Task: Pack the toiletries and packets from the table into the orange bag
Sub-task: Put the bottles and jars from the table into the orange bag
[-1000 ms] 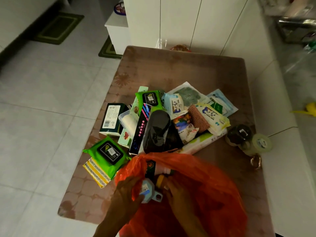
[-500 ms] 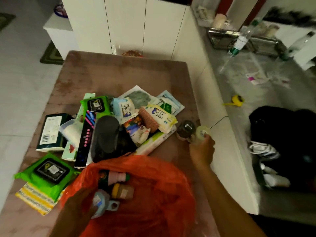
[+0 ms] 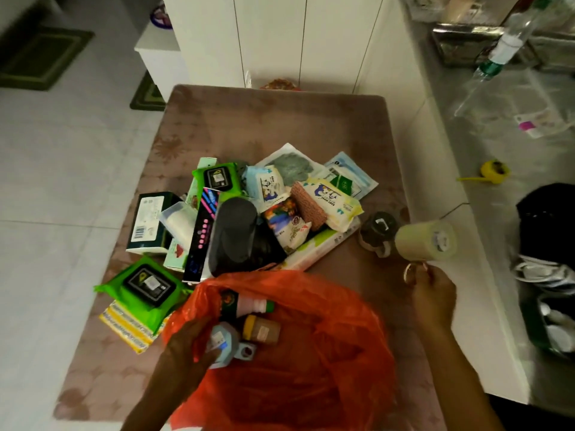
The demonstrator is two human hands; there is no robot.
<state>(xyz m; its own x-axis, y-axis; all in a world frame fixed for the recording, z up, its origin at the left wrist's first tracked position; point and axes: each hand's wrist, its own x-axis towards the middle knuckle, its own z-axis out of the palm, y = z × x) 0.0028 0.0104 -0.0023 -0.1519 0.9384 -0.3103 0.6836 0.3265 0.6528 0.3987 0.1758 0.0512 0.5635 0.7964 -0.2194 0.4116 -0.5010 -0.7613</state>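
Note:
The orange bag (image 3: 311, 368) lies open at the near edge of the brown table (image 3: 264, 119). My left hand (image 3: 183, 346) grips its left rim beside a light blue container (image 3: 222, 343). A pink-white bottle (image 3: 249, 304) and a brown jar (image 3: 263, 329) lie inside the bag. My right hand (image 3: 434, 293) holds a pale cream bottle (image 3: 423, 241) by its ring, lifted off the table's right edge. A dark jar (image 3: 378, 227) stands just left of it. Wipes packs (image 3: 333, 200), a black pouch (image 3: 233, 234) and a green pack (image 3: 146, 284) are piled mid-table.
A white counter (image 3: 466, 306) runs along the table's right side, with a yellow tape measure (image 3: 494, 172), a black bag (image 3: 547, 222) and a plastic bottle (image 3: 504, 48) beyond it. White cabinets (image 3: 280, 42) stand behind the table. Tiled floor lies to the left.
My right hand left the bag, reached to the table's right edge and lifted the pale cream bottle. My left hand stays on the bag's rim.

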